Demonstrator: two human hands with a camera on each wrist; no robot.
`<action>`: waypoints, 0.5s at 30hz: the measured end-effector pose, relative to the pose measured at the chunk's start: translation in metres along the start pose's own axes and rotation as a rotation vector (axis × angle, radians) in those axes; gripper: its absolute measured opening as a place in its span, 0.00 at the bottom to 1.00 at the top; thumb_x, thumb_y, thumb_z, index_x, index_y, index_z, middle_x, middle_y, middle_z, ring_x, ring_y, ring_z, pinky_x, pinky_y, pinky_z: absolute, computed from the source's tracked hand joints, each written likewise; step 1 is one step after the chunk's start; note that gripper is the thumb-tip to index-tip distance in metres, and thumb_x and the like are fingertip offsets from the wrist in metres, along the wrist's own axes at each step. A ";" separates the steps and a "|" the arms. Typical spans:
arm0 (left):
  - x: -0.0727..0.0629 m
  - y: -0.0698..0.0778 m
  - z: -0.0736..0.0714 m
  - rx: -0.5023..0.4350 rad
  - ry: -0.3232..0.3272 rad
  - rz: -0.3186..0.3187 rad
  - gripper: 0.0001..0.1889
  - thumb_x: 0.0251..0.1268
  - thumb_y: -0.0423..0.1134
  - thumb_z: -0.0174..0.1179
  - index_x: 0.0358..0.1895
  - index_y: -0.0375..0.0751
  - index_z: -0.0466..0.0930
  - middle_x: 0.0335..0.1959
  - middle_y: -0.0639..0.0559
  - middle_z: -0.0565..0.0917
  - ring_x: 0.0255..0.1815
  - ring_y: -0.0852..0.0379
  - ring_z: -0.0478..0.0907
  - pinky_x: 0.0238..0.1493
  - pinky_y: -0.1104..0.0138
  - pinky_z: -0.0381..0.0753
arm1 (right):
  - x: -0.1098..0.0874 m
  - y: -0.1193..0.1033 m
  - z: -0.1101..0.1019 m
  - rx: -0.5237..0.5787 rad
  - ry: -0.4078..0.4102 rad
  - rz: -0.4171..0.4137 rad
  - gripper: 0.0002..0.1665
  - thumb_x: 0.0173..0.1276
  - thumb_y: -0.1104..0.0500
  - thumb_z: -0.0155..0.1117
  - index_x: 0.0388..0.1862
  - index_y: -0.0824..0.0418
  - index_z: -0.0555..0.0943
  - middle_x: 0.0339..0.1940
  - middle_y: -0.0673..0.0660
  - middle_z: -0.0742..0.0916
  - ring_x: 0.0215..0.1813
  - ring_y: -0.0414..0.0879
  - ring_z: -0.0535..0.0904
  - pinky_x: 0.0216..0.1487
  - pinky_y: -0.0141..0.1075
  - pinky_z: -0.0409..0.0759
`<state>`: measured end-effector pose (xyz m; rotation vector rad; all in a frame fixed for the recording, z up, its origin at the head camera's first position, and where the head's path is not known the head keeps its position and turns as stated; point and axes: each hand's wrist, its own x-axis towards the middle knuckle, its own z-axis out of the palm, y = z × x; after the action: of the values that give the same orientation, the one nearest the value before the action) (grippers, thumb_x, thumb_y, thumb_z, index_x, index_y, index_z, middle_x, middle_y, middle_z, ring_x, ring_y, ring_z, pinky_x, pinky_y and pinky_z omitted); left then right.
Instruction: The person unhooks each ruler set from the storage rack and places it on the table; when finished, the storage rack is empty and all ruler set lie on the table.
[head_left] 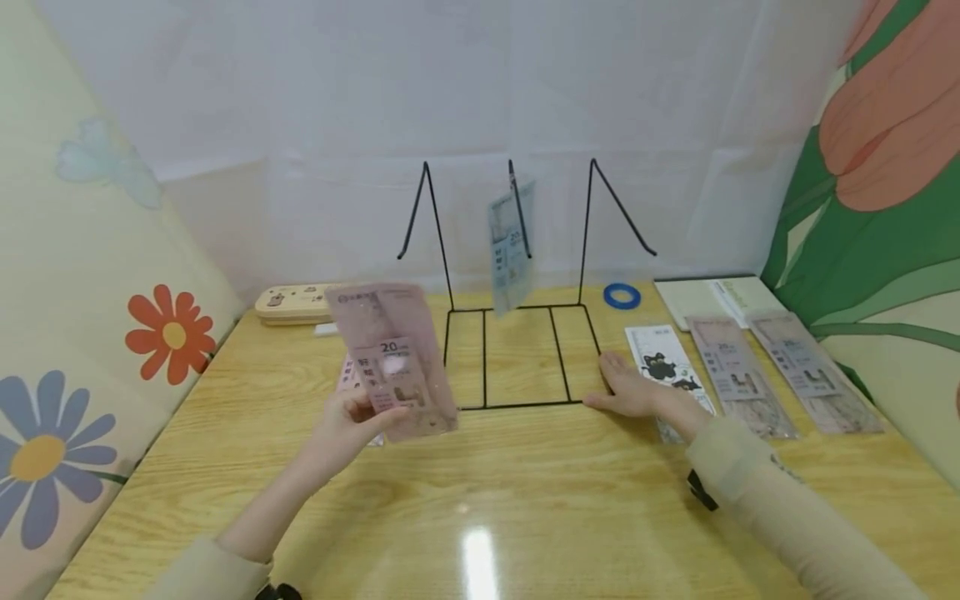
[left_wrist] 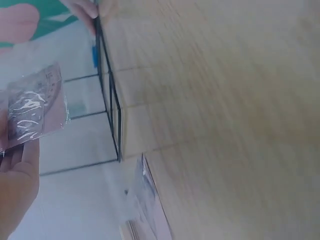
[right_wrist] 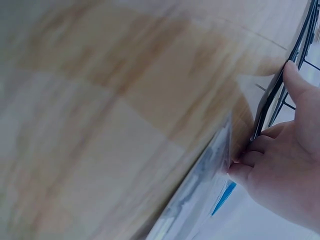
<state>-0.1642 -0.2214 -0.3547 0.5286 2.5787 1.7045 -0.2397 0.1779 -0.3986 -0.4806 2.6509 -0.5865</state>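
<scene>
My left hand (head_left: 352,425) holds up a pink printed plastic packet (head_left: 397,358) by its lower edge, thumb across its front. The packet bears a "20" and hangs over the left part of the black wire rack (head_left: 525,405). At the rack's front right corner, my right hand (head_left: 630,387) grips the base wires, thumb at the front bar and fingers by the side bar (right_wrist: 257,120). On the rack's middle hook hangs a pale blue packet (head_left: 510,250); the two outer hooks carry nothing. Another pink packet (left_wrist: 152,200) lies on the table, partly hidden behind the left hand in the head view.
A cream pencil case (head_left: 292,304) lies at the back left. Right of the rack are a blue tape ring (head_left: 622,296), a white card with black cats (head_left: 663,358), two pink packets (head_left: 738,375) (head_left: 813,371) and a pale flat booklet (head_left: 690,300). A white cloth backs the table.
</scene>
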 end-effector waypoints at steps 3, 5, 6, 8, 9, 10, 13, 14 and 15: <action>-0.014 -0.002 -0.018 -0.024 0.105 -0.026 0.08 0.66 0.35 0.58 0.45 0.42 0.82 0.36 0.71 0.85 0.37 0.71 0.81 0.38 0.76 0.81 | 0.002 -0.001 -0.001 -0.013 -0.002 0.004 0.53 0.73 0.42 0.48 0.72 0.78 0.36 0.74 0.74 0.40 0.76 0.66 0.33 0.76 0.54 0.37; -0.019 -0.004 -0.034 -0.013 0.195 -0.049 0.07 0.66 0.35 0.58 0.41 0.51 0.82 0.33 0.74 0.84 0.35 0.72 0.80 0.36 0.78 0.79 | 0.003 -0.001 -0.002 -0.017 -0.003 0.003 0.53 0.72 0.41 0.48 0.72 0.78 0.36 0.74 0.75 0.40 0.76 0.66 0.33 0.76 0.55 0.37; -0.021 -0.006 -0.043 0.016 0.241 -0.057 0.07 0.66 0.36 0.58 0.41 0.54 0.82 0.32 0.75 0.84 0.34 0.73 0.80 0.35 0.78 0.79 | 0.003 -0.001 -0.003 -0.018 -0.004 0.005 0.54 0.72 0.41 0.48 0.72 0.78 0.36 0.74 0.74 0.40 0.76 0.66 0.33 0.76 0.55 0.37; -0.023 -0.011 -0.061 0.108 0.314 -0.080 0.06 0.66 0.38 0.59 0.42 0.48 0.82 0.30 0.78 0.82 0.31 0.74 0.78 0.32 0.79 0.78 | 0.002 -0.001 -0.004 -0.019 -0.005 0.005 0.54 0.72 0.41 0.48 0.72 0.77 0.36 0.74 0.74 0.40 0.76 0.66 0.33 0.76 0.55 0.37; -0.024 -0.013 -0.071 0.160 0.333 -0.100 0.09 0.66 0.40 0.58 0.45 0.43 0.81 0.29 0.79 0.81 0.30 0.76 0.78 0.30 0.79 0.78 | 0.002 -0.001 -0.005 -0.018 -0.004 0.004 0.54 0.72 0.41 0.48 0.72 0.77 0.36 0.74 0.74 0.40 0.76 0.66 0.33 0.76 0.55 0.38; -0.025 -0.016 -0.080 0.204 0.341 -0.124 0.12 0.66 0.41 0.58 0.47 0.38 0.80 0.30 0.77 0.81 0.30 0.76 0.77 0.29 0.78 0.78 | 0.001 -0.002 -0.005 -0.016 -0.002 0.004 0.54 0.72 0.41 0.48 0.72 0.77 0.36 0.74 0.74 0.40 0.76 0.66 0.33 0.76 0.55 0.38; -0.028 -0.024 -0.104 0.351 0.297 -0.220 0.24 0.68 0.47 0.55 0.54 0.26 0.73 0.34 0.60 0.85 0.29 0.76 0.75 0.27 0.75 0.79 | 0.000 -0.002 -0.006 -0.006 0.002 0.002 0.53 0.72 0.42 0.49 0.72 0.78 0.36 0.74 0.74 0.40 0.76 0.67 0.33 0.76 0.56 0.37; -0.028 -0.027 -0.111 0.373 0.268 -0.258 0.26 0.69 0.48 0.53 0.55 0.24 0.71 0.36 0.52 0.85 0.29 0.75 0.76 0.27 0.74 0.79 | -0.001 -0.002 -0.006 -0.002 0.003 -0.002 0.53 0.72 0.41 0.48 0.72 0.78 0.36 0.74 0.75 0.40 0.75 0.67 0.33 0.76 0.56 0.37; -0.028 -0.030 -0.117 0.389 0.230 -0.302 0.28 0.70 0.50 0.52 0.57 0.23 0.69 0.38 0.44 0.85 0.30 0.74 0.76 0.27 0.72 0.80 | 0.000 -0.002 -0.006 0.001 0.001 -0.002 0.53 0.72 0.41 0.48 0.72 0.78 0.36 0.74 0.75 0.40 0.75 0.67 0.32 0.76 0.56 0.37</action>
<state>-0.1683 -0.3446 -0.3382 -0.0691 2.9772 1.2410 -0.2413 0.1781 -0.3925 -0.4826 2.6515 -0.5890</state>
